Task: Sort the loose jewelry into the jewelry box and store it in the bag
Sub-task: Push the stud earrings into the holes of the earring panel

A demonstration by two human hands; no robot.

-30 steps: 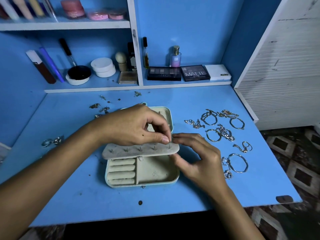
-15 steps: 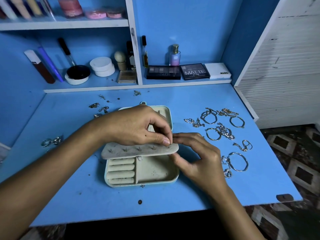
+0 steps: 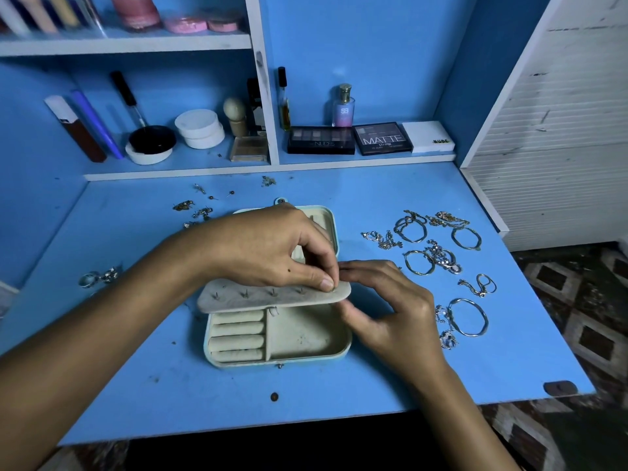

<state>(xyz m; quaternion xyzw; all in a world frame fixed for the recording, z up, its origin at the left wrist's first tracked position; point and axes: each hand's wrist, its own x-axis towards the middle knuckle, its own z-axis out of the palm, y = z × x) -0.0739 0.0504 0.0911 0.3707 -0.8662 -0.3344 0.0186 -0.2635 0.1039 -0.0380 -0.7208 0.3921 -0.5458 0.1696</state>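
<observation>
Blue-painted wooden desk top (image 3: pixel 390 195) fills the head view, backed by a blue wall with white-edged shelves (image 3: pixel 272 166) carrying cosmetics: eyeshadow palettes (image 3: pixel 321 141), a small perfume bottle (image 3: pixel 343 107), round white jars (image 3: pixel 200 129).

At centre lies the open pale-green rectangular jewelry box (image 3: pixel 307 356), its long axis running left to right across the desk. A row of padded ring rolls (image 3: pixel 238 333) occupies its left compartment; the right compartment appears nearly empty. A beige felt earring panel (image 3: pixel 272 299), studded with small posts, is raised over the box's middle.

The left hand (image 3: pixel 265 246) reaches over the panel from the left, thumb and forefinger pinching something very small at the panel's right end; the item itself is too small to identify, probably an earring stud. The right hand (image 3: pixel 387 314) meets it from the right, fingers curled round the panel's right edge from behind and below, apparently steadying it. Both hands converge on the same end of the panel, so the coming seating motion turns on this point, the left hand pressing from above.

Loose silver bangles and chains (image 3: pixel 438 256) lie well apart to the right of the box, nearer the right hand. Smaller earrings and studs (image 3: pixel 193 209) are scattered behind the box on the left, and silver rings (image 3: pixel 98 277) lie at far left. No bag is visible.
</observation>
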